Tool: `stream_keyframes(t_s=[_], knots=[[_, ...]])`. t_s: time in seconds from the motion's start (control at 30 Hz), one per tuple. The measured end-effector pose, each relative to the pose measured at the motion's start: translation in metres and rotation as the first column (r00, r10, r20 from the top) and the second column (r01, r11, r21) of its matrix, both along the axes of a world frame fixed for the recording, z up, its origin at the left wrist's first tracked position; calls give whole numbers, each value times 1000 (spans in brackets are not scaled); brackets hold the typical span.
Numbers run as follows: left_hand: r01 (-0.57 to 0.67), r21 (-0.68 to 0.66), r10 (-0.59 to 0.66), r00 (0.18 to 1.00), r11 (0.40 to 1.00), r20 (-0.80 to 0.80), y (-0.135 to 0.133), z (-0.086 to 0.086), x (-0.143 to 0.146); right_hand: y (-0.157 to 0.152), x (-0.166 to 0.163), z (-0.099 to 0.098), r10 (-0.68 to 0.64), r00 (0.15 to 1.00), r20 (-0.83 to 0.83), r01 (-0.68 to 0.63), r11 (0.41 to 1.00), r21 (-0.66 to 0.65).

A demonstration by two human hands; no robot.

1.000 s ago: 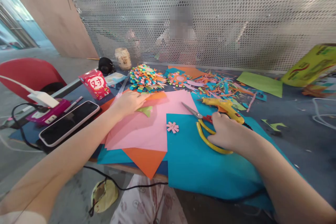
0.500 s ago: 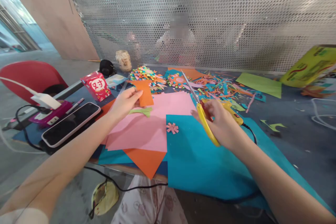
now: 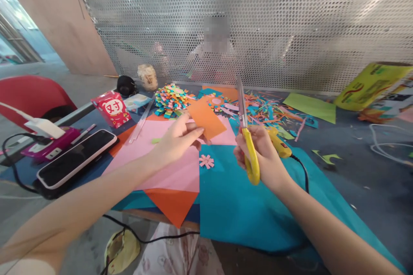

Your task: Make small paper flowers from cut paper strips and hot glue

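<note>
Between thumb and fingers, my left hand [image 3: 180, 137] pinches a small orange paper rectangle [image 3: 207, 119], raised above the pink sheets. My right hand [image 3: 260, 150] is closed round the yellow handles of a pair of scissors [image 3: 242, 107], whose blades point up and away from me and look nearly together. The paper is a short way left of the scissors, not touching them. Below, a small pink paper flower [image 3: 206, 161] lies on a blue sheet [image 3: 245, 206]. Pink sheets [image 3: 155, 172] lie under my left forearm, over an orange sheet [image 3: 171, 202].
Behind the sheets are a pile of colourful fringed paper [image 3: 172, 99] and loose paper strips [image 3: 267, 107]. A yellow corded tool [image 3: 280, 144] lies right of the scissors. A phone [image 3: 77, 159], a purple power strip [image 3: 51, 142] and a red packet [image 3: 112, 109] are at left.
My left hand has brought the orange paper rightward and nearer, turning it aslant. The scissors have swung more upright, with my right hand shifted slightly left. The view has also shifted a little.
</note>
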State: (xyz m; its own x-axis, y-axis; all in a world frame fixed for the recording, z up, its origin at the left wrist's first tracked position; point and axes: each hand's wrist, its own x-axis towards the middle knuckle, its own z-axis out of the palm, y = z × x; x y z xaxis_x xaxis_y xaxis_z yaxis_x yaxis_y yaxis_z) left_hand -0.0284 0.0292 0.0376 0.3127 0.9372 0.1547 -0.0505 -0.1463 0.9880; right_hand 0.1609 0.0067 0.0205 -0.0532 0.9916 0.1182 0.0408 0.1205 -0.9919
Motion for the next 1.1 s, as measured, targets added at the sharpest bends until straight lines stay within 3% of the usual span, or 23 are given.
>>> stream_keyframes(t_s=[0.1,0.23,0.33,0.47,0.73,0.83,1.1], knots=[[-40,144,46,998,989,-36,3,-13,-1,1,0,-2,22,1000,-8,-22,999,-43],[-102,239,125,989,966,-84,7,-25,-11,1,3,-7,55,991,125,-56,998,4],[-208,287,227,973,935,-36,7,-23,-17,0,7,-7,86,960,267,-106,992,62],[-309,252,288,951,917,118,6,-16,-19,-4,12,-1,132,904,406,-185,978,94],[-340,339,174,883,877,436,9,-19,-22,-15,9,11,178,737,652,-201,979,-41],[-338,384,144,880,859,453,8,-21,-22,-18,5,12,209,694,689,-226,972,-68],[-318,372,148,896,872,419,-3,-23,-11,-23,1,9,260,682,684,-280,956,-85]])
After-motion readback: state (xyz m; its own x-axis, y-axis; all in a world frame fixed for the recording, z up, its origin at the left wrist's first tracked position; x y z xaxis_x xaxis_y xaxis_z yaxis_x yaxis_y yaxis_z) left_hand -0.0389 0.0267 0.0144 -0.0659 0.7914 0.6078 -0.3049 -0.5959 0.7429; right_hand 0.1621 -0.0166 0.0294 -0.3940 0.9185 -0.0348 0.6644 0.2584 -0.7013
